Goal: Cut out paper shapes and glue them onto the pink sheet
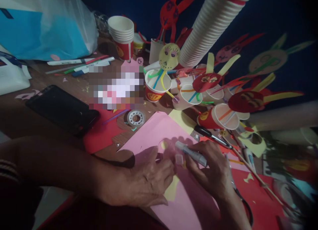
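Pink paper (159, 130), smooth and matte, lies under both our hands; we place everything from this sheet. On its middle our left hand (146, 180) presses flat, fingers spread and loose, gripping nothing. Just right of it our right hand (211, 167) closes its fingers around a glue stick (191, 153), a slim pale tube whose tip points toward a small round hole cut in the sheet. A little translucent square lies between the two hands.

We judge that glue could smear past its spot, since the light is dim and the left fingers sit very close to the tip. The thin sheet could also buckle or slide if the flat hand lifts.

Beyond the sheet's far edge stand paper cups (159, 87) with bright paper strips and round cardboard faces, and a tall ribbed cup stack (211, 28) leans over them. A tape roll (135, 117) sits just off the far left corner, a glossy black phone (62, 109) further left. Black scissors (211, 134) lie right of the sheet on red paper.
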Motion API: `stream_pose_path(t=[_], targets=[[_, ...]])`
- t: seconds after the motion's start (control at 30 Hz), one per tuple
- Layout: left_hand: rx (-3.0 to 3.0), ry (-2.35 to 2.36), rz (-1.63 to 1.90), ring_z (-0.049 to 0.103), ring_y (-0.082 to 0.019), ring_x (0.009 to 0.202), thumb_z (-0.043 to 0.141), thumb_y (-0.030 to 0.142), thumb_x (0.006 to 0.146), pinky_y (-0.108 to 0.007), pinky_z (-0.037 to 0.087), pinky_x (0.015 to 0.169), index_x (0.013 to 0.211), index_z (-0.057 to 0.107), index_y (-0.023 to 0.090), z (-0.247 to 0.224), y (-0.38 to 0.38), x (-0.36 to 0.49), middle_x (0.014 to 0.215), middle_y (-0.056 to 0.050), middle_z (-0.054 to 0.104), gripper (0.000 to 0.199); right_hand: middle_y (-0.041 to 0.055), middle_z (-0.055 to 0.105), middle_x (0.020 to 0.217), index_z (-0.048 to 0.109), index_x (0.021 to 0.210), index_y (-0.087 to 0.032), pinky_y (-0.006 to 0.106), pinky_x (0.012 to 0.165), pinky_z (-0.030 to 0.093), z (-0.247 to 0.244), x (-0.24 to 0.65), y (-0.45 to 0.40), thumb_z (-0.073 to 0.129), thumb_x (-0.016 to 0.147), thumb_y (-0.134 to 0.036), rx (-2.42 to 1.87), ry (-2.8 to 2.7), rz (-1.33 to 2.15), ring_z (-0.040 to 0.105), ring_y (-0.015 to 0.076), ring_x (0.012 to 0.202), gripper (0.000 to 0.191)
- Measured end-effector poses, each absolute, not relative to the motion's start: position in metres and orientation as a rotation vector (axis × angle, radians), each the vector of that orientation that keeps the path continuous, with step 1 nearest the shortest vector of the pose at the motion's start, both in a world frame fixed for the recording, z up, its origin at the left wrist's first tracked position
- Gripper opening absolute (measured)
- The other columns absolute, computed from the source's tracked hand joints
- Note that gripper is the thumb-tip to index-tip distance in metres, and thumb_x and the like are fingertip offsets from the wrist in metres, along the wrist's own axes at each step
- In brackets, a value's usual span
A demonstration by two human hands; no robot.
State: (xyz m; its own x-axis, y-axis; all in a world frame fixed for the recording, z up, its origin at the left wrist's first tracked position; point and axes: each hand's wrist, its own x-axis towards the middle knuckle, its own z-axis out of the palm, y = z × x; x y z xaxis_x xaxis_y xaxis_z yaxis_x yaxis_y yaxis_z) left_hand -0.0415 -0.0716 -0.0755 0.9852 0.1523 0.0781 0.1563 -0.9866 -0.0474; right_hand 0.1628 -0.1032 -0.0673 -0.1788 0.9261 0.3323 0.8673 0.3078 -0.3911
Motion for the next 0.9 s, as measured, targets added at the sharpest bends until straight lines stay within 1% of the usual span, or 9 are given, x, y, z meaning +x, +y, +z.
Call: stream_pose_path(t=[0.13,0.23,0.43,0.63,0.77,0.83,0.9], targets=[[-3.076,-0.282,-0.121,0.047,-0.028,0.105,0.035,0.055,0.086,-0.049,0.031,0.097,0.116,0.055,0.012,-0.076,-0.073,-0.043,0.114,-0.016,0.054,0.056,0.0041,0.060,0.071,0.057,0.085,-0.017,0.035,0.064,0.040,-0.068,0.159,-0.102,0.061,0.077,-0.016,-1.576,-2.107,0.164,0.052,0.0200,0.069,0.009],[-3.086,-0.277,-0.108,0.047,-0.028,0.103,0.035,0.053,0.087,-0.050,0.030,0.097,0.116,0.055,0.011,-0.076,-0.073,-0.042,0.111,-0.016,0.055,0.055,0.0045,0.061,0.073,0.057,0.088,-0.017,0.034,0.063,0.040,-0.070,0.158,-0.102,0.059,0.076,-0.014,-1.560,-2.132,0.188,0.052,0.0203,0.070,0.013],[-3.082,-0.284,-0.086,0.047,-0.027,0.100,0.038,0.057,0.084,-0.046,0.034,0.093,0.113,0.056,0.010,-0.075,-0.073,-0.041,0.108,-0.015,0.056,0.058,0.0052,0.060,0.076,0.057,0.092,-0.018,0.036,0.065,0.040,-0.077,0.158,-0.100,0.058,0.076,-0.013,-1.555,-2.157,0.199,0.051,0.0207,0.071,0.016],[-3.081,-0.291,-0.120,0.047,-0.029,0.104,0.039,0.057,0.084,-0.048,0.034,0.092,0.113,0.057,0.011,-0.076,-0.072,-0.041,0.110,-0.016,0.056,0.057,0.0053,0.060,0.074,0.060,0.090,-0.018,0.037,0.066,0.041,-0.079,0.156,-0.101,0.058,0.077,-0.016,-1.574,-2.227,0.158,0.051,0.0215,0.073,0.013],[-3.092,-0.265,-0.103,0.046,-0.030,0.105,0.038,0.057,0.084,-0.050,0.034,0.093,0.111,0.058,0.012,-0.074,-0.070,-0.041,0.109,-0.014,0.056,0.056,0.0051,0.060,0.074,0.059,0.090,-0.018,0.036,0.065,0.040,-0.073,0.159,-0.103,0.059,0.077,-0.015,-1.552,-2.243,0.278,0.051,0.0204,0.071,0.013],[-3.091,-0.259,-0.095,0.045,-0.030,0.106,0.036,0.056,0.085,-0.051,0.033,0.094,0.112,0.057,0.013,-0.073,-0.070,-0.041,0.109,-0.014,0.056,0.055,0.0042,0.060,0.075,0.058,0.091,-0.018,0.035,0.064,0.040,-0.068,0.161,-0.104,0.059,0.077,-0.014,-1.519,-2.179,0.356,0.051,0.0194,0.071,0.014],[-3.086,-0.240,-0.097,0.045,-0.029,0.105,0.035,0.054,0.087,-0.052,0.032,0.095,0.113,0.057,0.013,-0.073,-0.070,-0.042,0.110,-0.014,0.056,0.053,0.0030,0.059,0.075,0.056,0.091,-0.019,0.033,0.063,0.041,-0.065,0.164,-0.104,0.061,0.076,-0.013,-1.506,-2.079,0.360,0.052,0.0182,0.071,0.016]])
